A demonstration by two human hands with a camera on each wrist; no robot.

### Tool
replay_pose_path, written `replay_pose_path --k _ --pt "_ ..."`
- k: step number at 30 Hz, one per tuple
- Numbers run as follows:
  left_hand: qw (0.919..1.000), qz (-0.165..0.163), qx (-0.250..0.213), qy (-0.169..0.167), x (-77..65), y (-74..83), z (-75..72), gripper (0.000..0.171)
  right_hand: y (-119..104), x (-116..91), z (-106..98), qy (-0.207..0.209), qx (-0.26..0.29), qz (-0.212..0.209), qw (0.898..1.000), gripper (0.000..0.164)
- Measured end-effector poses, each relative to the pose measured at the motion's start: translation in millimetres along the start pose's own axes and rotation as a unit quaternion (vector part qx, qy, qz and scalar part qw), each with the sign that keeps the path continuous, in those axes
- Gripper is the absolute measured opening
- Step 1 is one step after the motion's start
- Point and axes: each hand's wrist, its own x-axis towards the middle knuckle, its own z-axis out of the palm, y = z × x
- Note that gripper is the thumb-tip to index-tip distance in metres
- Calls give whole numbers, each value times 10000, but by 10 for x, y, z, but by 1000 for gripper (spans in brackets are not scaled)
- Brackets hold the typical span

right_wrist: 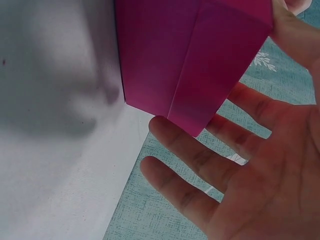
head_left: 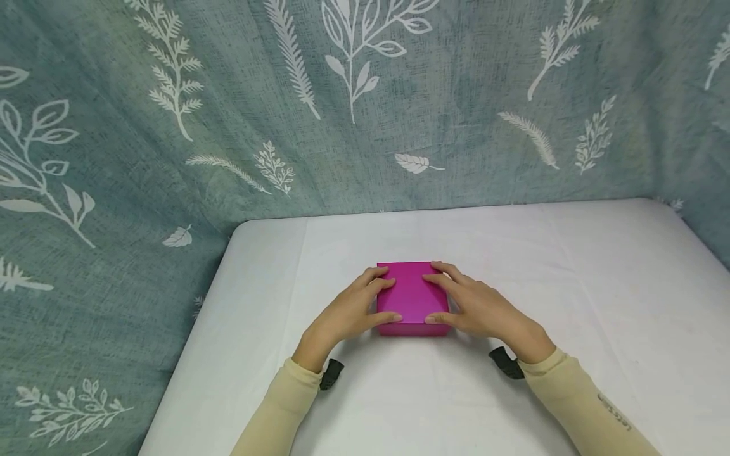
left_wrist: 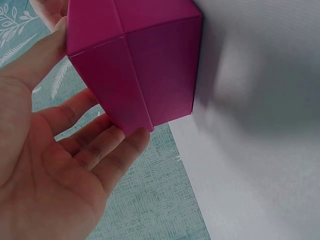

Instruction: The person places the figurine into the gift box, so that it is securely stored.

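Observation:
A magenta lidded box [head_left: 412,292] rests on the white-covered table. My left hand [head_left: 345,309] holds its left side, thumb at the near edge and fingertips on top. From the right, my right hand [head_left: 483,309] grips it likewise, one fingertip reaching the far corner. In the left wrist view, the lid [left_wrist: 107,82] overlaps the lower box wall [left_wrist: 165,70], and fingers bend round the lid's far corner. The right wrist view shows a fingertip at the lid seam, with another finger stretched out clear of the box wall [right_wrist: 150,65]. The box's contents are hidden.
The white tablecloth [head_left: 513,253] spreads around the box on every side. Behind and to the left hangs a blue-green curtain [head_left: 239,95] with white leaf prints. Small black devices sit at the left wrist [head_left: 331,374] and the right wrist [head_left: 505,363].

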Motion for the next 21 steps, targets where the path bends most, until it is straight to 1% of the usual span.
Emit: replay_pose_path --k 9,17,21 --pt "10000 18 74 26 -1 -22 -19 73 12 35 -18 -34 49 -50 10000 75" --pt "9994 -13 332 88 -8 -55 -29 74 50 77 -9 -156 285 -119 9994 75" --pt "9987 158 429 246 -8 -81 -28 72 102 38 -24 -131 384 -188 9990 75"
